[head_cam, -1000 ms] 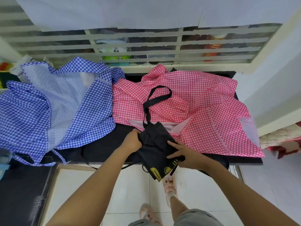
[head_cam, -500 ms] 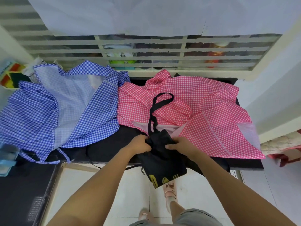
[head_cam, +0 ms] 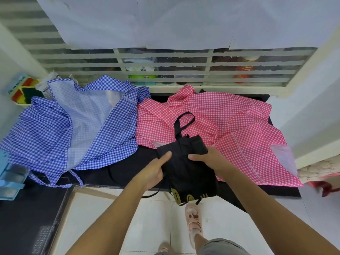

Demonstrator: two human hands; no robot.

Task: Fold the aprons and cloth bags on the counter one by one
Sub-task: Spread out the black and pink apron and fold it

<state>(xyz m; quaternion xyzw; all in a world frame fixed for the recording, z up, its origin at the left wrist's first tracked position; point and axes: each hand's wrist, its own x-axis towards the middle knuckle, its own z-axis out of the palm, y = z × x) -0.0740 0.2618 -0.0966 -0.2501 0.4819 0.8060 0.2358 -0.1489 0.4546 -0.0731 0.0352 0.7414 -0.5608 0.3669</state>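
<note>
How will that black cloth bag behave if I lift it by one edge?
Probably floppy: the black bag creases and droops over the counter edge. Likely light, being thin cloth. Its loose strap would probably dangle.

I see black fabric tote bag with yellow print (head_cam: pixel 185 168) folded into narrow bundle at front edge of dark counter (head_cam: pixel 128 172). Lower end hangs over edge. Left hand (head_cam: pixel 152 172) and right hand (head_cam: pixel 211 161) grip its sides. Strap loop lies on pink-and-white gingham cloth apron (head_cam: pixel 239 126), which is spread unfolded and rumpled over counter's right half. Blue-and-white gingham cloth apron (head_cam: pixel 46 135) lies crumpled on left, pale inner side up, touching pink one.
</note>
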